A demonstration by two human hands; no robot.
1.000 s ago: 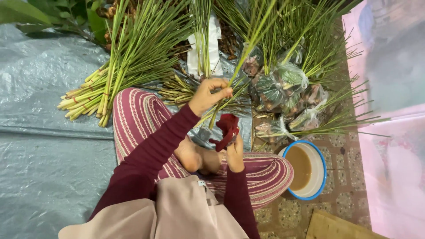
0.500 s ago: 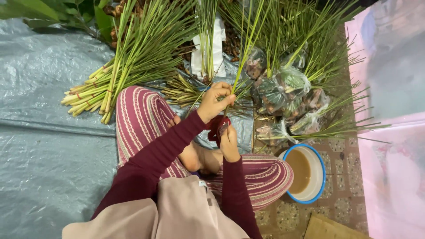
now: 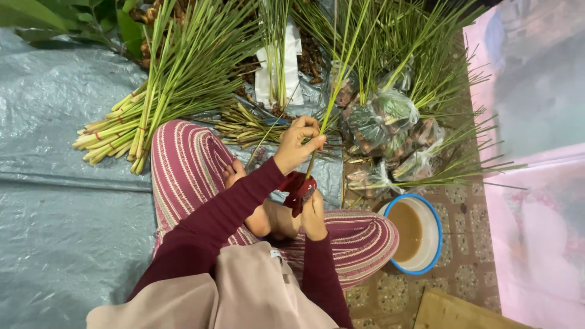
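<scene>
Both hands [image 3: 304, 176] grip one stalk [image 3: 332, 106] beside tarp edge [image 3: 332, 183].

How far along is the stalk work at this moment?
Done, it seems: a pile of banded green stalk bundles lies on the grey tarp. In hand: the left hand pinches one long green stalk; the right hand holds a dark red object at its base. Left: many loose green stalks spread beyond.
</scene>
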